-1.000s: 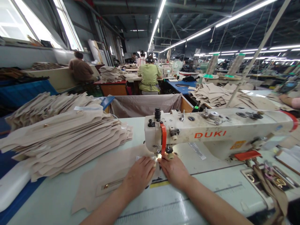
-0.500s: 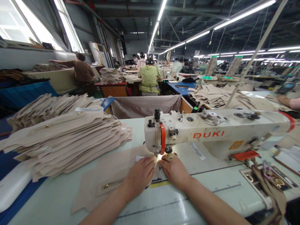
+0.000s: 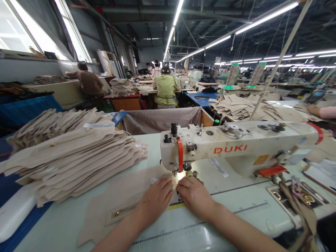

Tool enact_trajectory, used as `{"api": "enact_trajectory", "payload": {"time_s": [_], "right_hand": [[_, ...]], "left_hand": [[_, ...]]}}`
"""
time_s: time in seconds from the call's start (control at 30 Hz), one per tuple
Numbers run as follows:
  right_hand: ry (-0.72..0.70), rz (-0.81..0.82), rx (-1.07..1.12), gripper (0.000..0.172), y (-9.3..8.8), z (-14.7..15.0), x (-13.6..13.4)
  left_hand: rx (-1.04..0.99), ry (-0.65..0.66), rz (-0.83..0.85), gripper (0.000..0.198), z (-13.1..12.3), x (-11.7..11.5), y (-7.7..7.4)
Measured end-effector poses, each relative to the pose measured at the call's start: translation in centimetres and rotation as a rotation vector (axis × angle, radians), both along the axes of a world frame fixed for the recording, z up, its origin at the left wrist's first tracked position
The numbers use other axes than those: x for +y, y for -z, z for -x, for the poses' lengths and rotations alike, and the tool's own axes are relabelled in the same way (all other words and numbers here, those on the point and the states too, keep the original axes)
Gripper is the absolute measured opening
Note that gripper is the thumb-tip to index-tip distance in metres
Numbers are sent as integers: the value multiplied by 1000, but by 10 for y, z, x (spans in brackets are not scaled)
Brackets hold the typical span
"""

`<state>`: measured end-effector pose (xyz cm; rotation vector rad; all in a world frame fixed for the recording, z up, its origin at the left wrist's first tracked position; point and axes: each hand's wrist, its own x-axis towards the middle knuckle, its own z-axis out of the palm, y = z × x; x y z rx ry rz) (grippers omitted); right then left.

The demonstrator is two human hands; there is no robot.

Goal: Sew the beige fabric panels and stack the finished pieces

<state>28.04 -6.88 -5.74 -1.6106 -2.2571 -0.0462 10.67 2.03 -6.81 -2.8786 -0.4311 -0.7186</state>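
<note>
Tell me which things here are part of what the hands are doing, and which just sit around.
In use:
- left hand and right hand, flat on the work
- flat beige fabric piece with a zip
- white DUKI sewing machine, needle end by the fingers

Lying about:
- big stack of beige cut pieces
- loose beige pile behind the machine
- beige straps with metal rings

"DUKI" in orange letters, on white sewing machine (image 3: 236,148) arm
</note>
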Motion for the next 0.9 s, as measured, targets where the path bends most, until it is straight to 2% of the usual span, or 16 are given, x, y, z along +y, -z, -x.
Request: {"api": "enact_trajectory", "payload": {"time_s": [0.2, 0.4, 0.57, 0.73, 0.9], "right_hand": [[-82, -72, 61, 16, 3, 11, -19], [-59, -75, 48, 14, 7, 15, -25], [-56, -158, 47, 15, 6, 22, -32], [-75, -46, 29, 30, 6, 31, -39], [-56, -13, 75, 33, 10, 32, -42]], "left_hand": [[53, 1, -70, 31, 4, -1, 3], [178, 39, -8, 30, 4, 3, 2], [241, 3, 35, 34, 2, 9, -3], [273, 3, 9, 30, -2, 8, -4], [266, -25, -33, 32, -3, 8, -4]]}}
